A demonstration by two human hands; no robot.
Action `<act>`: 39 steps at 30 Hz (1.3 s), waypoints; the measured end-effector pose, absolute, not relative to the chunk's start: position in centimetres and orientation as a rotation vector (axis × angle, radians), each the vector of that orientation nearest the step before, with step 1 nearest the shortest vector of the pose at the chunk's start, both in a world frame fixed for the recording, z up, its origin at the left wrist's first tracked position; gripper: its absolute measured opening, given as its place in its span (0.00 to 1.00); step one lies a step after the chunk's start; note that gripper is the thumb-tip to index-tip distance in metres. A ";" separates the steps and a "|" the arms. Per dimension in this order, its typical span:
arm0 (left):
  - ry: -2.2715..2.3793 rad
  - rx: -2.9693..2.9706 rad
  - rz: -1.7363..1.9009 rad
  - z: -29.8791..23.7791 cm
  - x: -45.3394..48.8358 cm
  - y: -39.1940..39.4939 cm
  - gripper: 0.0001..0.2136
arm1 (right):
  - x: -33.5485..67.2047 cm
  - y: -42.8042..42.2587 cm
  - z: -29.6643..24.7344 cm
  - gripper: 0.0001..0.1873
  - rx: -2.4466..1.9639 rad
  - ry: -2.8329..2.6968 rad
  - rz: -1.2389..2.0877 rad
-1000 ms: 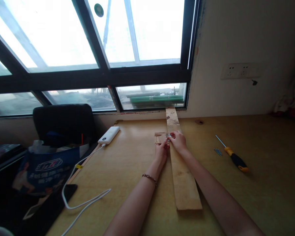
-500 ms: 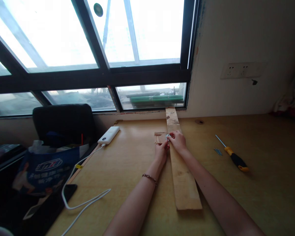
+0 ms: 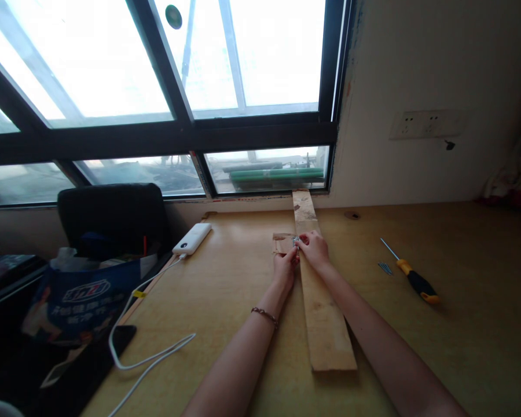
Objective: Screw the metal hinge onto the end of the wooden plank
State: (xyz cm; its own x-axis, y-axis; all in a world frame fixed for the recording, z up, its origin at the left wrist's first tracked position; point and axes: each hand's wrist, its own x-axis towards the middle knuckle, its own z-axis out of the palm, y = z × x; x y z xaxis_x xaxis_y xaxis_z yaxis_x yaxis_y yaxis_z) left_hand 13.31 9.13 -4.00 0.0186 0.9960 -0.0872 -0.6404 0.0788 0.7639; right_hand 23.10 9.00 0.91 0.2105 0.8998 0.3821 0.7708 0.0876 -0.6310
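A long wooden board (image 3: 327, 336) lies lengthwise on the wooden table, its far end near the window. Against its left side is a short wooden block (image 3: 280, 244). Where the two meet, I see a small shiny metal piece (image 3: 295, 240), too small to make out its exact kind. My left hand (image 3: 285, 267) pinches it from the near left, just below the block. From the right, my right hand (image 3: 315, 250) rests over the long board, thumb and forefinger closed on the same metal piece. The fingertips of both hands nearly touch and partly hide it.
Right of the board lie several screws (image 3: 385, 268) and a yellow-and-black screwdriver (image 3: 417, 281). A white power bank (image 3: 192, 238) with a white cable (image 3: 156, 354) sits at the table's left edge. Beyond that edge stand a black chair (image 3: 113, 214) and a blue bag (image 3: 87, 301).
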 end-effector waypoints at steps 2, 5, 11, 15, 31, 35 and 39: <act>0.729 0.618 1.408 -3.9 13.3 9.1 0.15 | 23.1 9.0 0.9 0.10 -1.704 -1.579 0.207; 0.734 0.599 1.406 -3.7 13.4 9.0 0.15 | 23.1 9.0 1.0 0.10 -1.704 -1.582 0.211; 0.771 0.572 1.400 -3.3 13.4 8.9 0.14 | 23.0 8.9 1.1 0.09 -1.721 -1.574 0.217; 0.758 0.574 1.402 -3.2 13.4 8.8 0.13 | 23.1 9.1 1.0 0.09 -1.717 -1.569 0.211; 0.755 0.597 1.411 -3.2 13.4 8.8 0.15 | 23.1 9.3 0.8 0.11 -1.657 -1.527 0.220; 0.787 0.587 1.423 -3.3 13.5 8.8 0.14 | 23.6 8.7 1.1 0.12 -1.535 -1.428 0.258; 0.795 0.582 1.417 -3.5 13.5 9.0 0.13 | 27.0 6.5 1.9 0.11 -1.498 -1.424 0.156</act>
